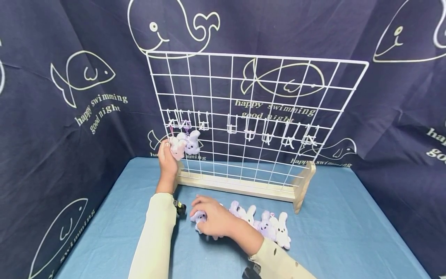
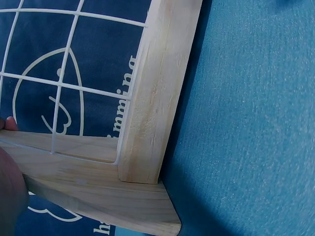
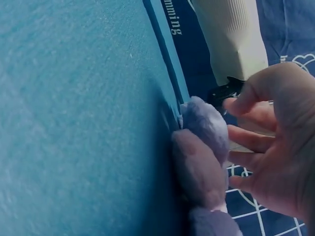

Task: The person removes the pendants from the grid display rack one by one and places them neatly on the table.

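Note:
My left hand (image 1: 168,159) is wrapped round the left edge of the white wire grid rack (image 1: 232,93). A pink bunny plush charm (image 1: 178,149) hangs from a hook right beside its thumb. A lavender bunny charm (image 1: 192,142) hangs just to the right. In the left wrist view only a fingertip (image 2: 10,124) and part of the palm show, by the wooden stand (image 2: 147,98). My right hand (image 1: 216,217) is over the row of plush on the table. Its spread fingers sit right at a lavender bunny plush (image 3: 209,123), with a pink plush (image 3: 197,169) next to it.
Several white hooks (image 1: 267,137) line the rack's middle. To the right of my right hand lie more charms, including a lavender bunny (image 1: 267,229) and a white bunny (image 1: 281,232). Blue cloth (image 1: 334,232) covers the table; a dark printed curtain (image 1: 87,31) surrounds it.

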Demonstrator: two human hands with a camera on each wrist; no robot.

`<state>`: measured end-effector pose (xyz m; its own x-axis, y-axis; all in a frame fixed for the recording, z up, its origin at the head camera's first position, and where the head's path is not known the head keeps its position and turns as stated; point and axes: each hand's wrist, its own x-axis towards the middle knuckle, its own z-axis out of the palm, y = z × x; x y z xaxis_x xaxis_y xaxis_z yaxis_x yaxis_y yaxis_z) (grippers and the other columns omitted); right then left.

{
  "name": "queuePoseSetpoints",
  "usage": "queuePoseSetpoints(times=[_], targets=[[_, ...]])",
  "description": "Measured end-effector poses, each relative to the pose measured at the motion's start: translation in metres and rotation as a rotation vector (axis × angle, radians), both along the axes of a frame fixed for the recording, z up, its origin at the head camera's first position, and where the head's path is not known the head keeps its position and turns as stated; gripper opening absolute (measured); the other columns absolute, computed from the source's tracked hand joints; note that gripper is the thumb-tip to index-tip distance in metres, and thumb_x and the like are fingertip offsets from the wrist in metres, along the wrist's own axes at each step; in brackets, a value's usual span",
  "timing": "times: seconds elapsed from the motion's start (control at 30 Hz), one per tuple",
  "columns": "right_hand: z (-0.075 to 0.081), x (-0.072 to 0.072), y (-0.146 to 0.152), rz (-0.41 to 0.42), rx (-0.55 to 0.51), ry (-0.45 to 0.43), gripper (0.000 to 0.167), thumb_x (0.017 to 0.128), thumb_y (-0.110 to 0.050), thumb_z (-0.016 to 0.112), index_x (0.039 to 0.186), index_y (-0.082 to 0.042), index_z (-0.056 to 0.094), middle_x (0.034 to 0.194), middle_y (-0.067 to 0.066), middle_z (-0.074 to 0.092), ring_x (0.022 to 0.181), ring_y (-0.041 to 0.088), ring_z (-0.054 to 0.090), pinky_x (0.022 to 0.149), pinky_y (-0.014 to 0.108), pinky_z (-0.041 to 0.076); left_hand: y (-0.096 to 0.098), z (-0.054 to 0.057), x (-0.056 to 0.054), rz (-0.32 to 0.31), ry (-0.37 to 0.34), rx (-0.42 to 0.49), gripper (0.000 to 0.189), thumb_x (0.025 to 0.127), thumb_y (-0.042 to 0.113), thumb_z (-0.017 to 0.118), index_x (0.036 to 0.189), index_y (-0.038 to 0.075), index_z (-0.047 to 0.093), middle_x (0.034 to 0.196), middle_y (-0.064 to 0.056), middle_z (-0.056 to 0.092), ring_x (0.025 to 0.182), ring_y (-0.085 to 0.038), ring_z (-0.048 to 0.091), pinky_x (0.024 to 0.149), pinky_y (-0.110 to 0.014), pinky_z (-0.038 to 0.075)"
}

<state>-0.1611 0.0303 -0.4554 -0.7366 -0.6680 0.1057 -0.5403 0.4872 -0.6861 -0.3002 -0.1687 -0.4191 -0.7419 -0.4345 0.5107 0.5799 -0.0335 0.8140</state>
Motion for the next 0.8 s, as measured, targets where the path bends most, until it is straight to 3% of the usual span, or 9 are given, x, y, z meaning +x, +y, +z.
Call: queuePoseSetpoints(times=[0.13,0.3,0.43,0.57,0.67,0.8], targets=[[0.000,-0.002,-0.006,-0.057,-0.181,-0.060,0.028,0.086,-0.003,0.063,0.110,-0.007,0.076,0.138,0.011,0.067,0.151,0.034,0.048,0.124,0.047,0.040,-0.005,-0.015,-0.015,0.009,0.005,-0.006,0.030,0.106,0.012,0.036,0.106,0.010,0.066,0.094,0.010,0.062,0.089,-0.005,0.058,0.079,-0.018,0.050],[0.005,-0.009,-0.017,-0.178,-0.406,-0.213,0.025,0.089,0.004,0.063,0.110,-0.001,0.075,0.128,0.017,0.073,0.130,0.028,0.065,0.112,0.038,0.052,-0.005,-0.016,-0.017,0.012,-0.006,0.009,0.032,0.107,0.010,0.034,0.107,0.010,0.066,0.094,0.011,0.061,0.089,-0.004,0.058,0.079,-0.017,0.049],[0.010,-0.018,-0.024,-0.206,-0.549,-0.333,0.027,0.088,0.007,0.062,0.114,0.005,0.071,0.120,0.025,0.073,0.113,0.020,0.067,0.098,0.023,0.054,-0.004,-0.016,-0.015,0.022,-0.016,0.006,0.033,0.107,0.007,0.033,0.108,0.007,0.066,0.094,0.012,0.061,0.091,-0.003,0.057,0.082,-0.016,0.048],[0.018,-0.024,-0.030,-0.213,-0.679,-0.466,0.032,0.090,0.009,0.056,0.121,0.014,0.063,0.119,0.033,0.070,0.107,0.015,0.071,0.091,0.023,0.058,0.000,-0.005,-0.004,0.007,-0.006,0.013,0.032,0.106,0.006,0.034,0.107,0.008,0.066,0.094,0.012,0.061,0.091,-0.003,0.057,0.082,-0.016,0.048],[0.025,-0.026,-0.032,-0.246,-0.773,-0.595,0.036,0.092,0.007,0.053,0.127,0.016,0.057,0.110,0.025,0.071,0.098,0.015,0.073,0.094,0.031,0.061,0.003,0.004,0.005,-0.006,0.006,0.014,0.032,0.105,0.006,0.034,0.106,0.010,0.066,0.093,0.013,0.061,0.090,-0.003,0.057,0.081,-0.016,0.049],[0.032,-0.028,-0.034,-0.271,-0.874,-0.758,0.038,0.092,0.006,0.053,0.130,0.007,0.057,0.103,0.002,0.067,0.090,0.011,0.069,0.090,0.032,0.060,0.005,0.009,0.011,-0.019,0.013,0.024,0.032,0.106,0.006,0.035,0.104,0.013,0.066,0.093,0.012,0.061,0.088,-0.003,0.057,0.079,-0.016,0.049]])
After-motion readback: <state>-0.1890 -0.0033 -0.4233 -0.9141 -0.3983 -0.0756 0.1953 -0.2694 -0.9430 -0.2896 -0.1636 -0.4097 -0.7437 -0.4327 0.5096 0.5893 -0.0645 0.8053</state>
